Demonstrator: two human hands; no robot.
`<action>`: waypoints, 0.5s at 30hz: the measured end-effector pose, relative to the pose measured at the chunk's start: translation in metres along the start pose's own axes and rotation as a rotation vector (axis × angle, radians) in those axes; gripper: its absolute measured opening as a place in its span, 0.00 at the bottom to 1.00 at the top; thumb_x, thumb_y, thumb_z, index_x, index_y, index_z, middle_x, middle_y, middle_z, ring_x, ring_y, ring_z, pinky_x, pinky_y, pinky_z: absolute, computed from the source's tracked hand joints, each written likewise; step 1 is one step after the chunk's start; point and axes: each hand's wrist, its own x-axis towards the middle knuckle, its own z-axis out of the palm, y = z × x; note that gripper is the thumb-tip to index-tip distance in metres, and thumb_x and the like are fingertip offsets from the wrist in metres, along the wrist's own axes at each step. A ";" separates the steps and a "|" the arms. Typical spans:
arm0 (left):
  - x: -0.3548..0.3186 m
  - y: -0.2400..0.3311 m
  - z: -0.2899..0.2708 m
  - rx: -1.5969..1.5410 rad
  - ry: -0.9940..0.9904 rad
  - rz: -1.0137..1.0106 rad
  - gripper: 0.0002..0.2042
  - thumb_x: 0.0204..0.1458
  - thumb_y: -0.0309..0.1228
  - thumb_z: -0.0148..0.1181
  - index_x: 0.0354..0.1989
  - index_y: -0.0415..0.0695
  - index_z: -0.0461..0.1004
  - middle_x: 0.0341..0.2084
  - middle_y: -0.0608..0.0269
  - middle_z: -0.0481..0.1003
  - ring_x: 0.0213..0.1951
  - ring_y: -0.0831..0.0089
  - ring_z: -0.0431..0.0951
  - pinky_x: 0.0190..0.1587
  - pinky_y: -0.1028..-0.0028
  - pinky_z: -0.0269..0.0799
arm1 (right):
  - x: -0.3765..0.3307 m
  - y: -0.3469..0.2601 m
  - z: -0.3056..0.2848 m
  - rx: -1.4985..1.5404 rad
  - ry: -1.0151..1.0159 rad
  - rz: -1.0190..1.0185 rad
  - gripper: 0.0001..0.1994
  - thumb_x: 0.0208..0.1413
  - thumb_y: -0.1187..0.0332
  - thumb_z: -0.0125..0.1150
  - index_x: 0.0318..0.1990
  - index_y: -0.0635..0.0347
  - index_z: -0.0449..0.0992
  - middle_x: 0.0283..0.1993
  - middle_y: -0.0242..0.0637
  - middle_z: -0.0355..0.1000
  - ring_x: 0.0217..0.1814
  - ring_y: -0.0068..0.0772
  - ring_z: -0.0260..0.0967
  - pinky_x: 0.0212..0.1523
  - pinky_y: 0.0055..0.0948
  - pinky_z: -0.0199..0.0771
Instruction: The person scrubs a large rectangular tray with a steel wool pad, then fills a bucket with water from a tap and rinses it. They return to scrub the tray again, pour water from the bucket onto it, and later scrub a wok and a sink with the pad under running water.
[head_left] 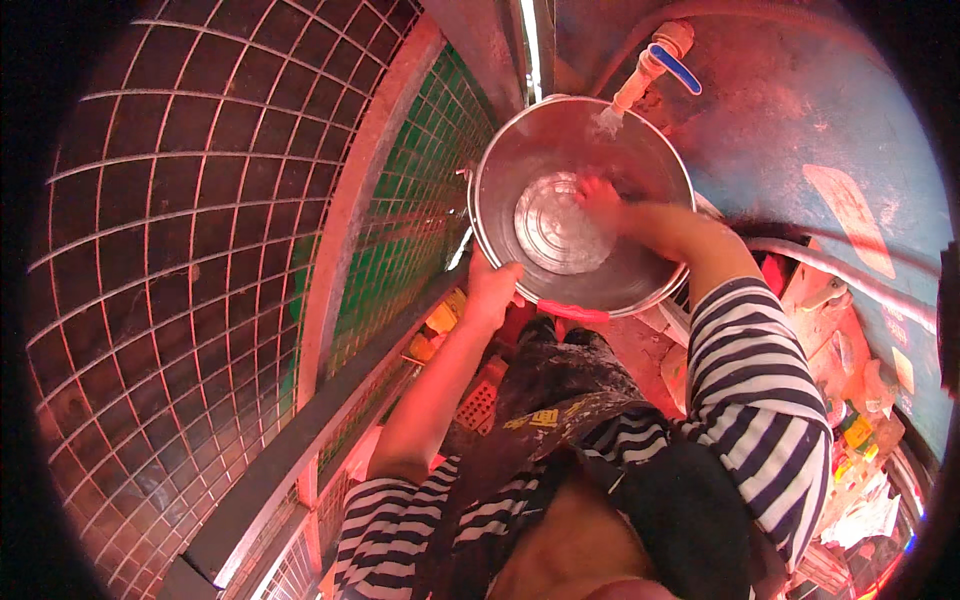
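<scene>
A round metal bucket stands tilted in front of me, its ringed bottom visible with what looks like a little water in it. My left hand grips the near left part of its rim, the thumb over the edge. Down inside the bucket is my right hand, slightly blurred, its fingers stretched out near the bottom and holding nothing that I can see. From a tap with a blue lever, water runs over the far rim into the bucket. A red grip hangs at the near rim.
Wire mesh panels in a metal frame rise along the left. A large blue surface stands behind the tap at the right, with a pipe along it. Below, a red perforated basket and mixed packages lie about.
</scene>
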 end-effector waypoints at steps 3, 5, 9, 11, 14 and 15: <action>-0.009 -0.022 -0.025 -0.066 0.075 -0.033 0.28 0.36 0.15 0.46 0.51 0.44 0.54 0.29 0.57 0.68 0.15 0.73 0.68 0.07 0.77 0.60 | 0.012 -0.086 -0.007 0.284 -0.346 0.247 0.15 0.47 0.61 0.51 0.42 0.55 0.67 0.47 0.40 0.63 0.50 0.36 0.59 0.48 0.35 0.62; -0.006 -0.019 0.007 -0.065 0.015 -0.017 0.26 0.37 0.15 0.45 0.50 0.44 0.55 0.26 0.59 0.67 0.13 0.75 0.65 0.06 0.77 0.58 | 0.023 -0.098 -0.031 0.598 -0.380 0.556 0.15 0.47 0.61 0.51 0.42 0.56 0.66 0.46 0.41 0.64 0.50 0.36 0.60 0.48 0.35 0.62; -0.014 -0.018 -0.006 0.041 -0.011 -0.078 0.25 0.39 0.16 0.46 0.51 0.44 0.55 0.28 0.60 0.67 0.16 0.75 0.68 0.07 0.79 0.59 | 0.117 -0.111 -0.098 1.415 0.209 0.900 0.15 0.49 0.61 0.51 0.42 0.60 0.64 0.45 0.43 0.64 0.48 0.37 0.60 0.48 0.34 0.61; -0.015 -0.025 -0.012 0.045 0.028 -0.006 0.26 0.39 0.16 0.46 0.51 0.44 0.55 0.29 0.60 0.67 0.17 0.75 0.68 0.07 0.79 0.60 | 0.122 -0.126 -0.133 1.473 0.425 0.791 0.16 0.49 0.62 0.51 0.42 0.61 0.63 0.44 0.43 0.64 0.47 0.37 0.61 0.48 0.33 0.61; -0.016 -0.022 -0.018 0.078 0.012 -0.060 0.28 0.39 0.15 0.47 0.53 0.45 0.53 0.31 0.59 0.68 0.19 0.75 0.70 0.08 0.79 0.62 | 0.084 -0.175 -0.159 1.409 0.272 0.542 0.16 0.50 0.62 0.51 0.41 0.64 0.62 0.43 0.45 0.65 0.45 0.38 0.61 0.48 0.32 0.60; -0.017 -0.021 -0.018 0.083 0.020 -0.059 0.29 0.39 0.15 0.47 0.54 0.45 0.53 0.32 0.59 0.68 0.19 0.75 0.70 0.09 0.79 0.62 | 0.067 -0.186 -0.162 1.392 0.080 0.496 0.17 0.50 0.60 0.52 0.42 0.62 0.61 0.45 0.46 0.63 0.46 0.37 0.60 0.47 0.33 0.60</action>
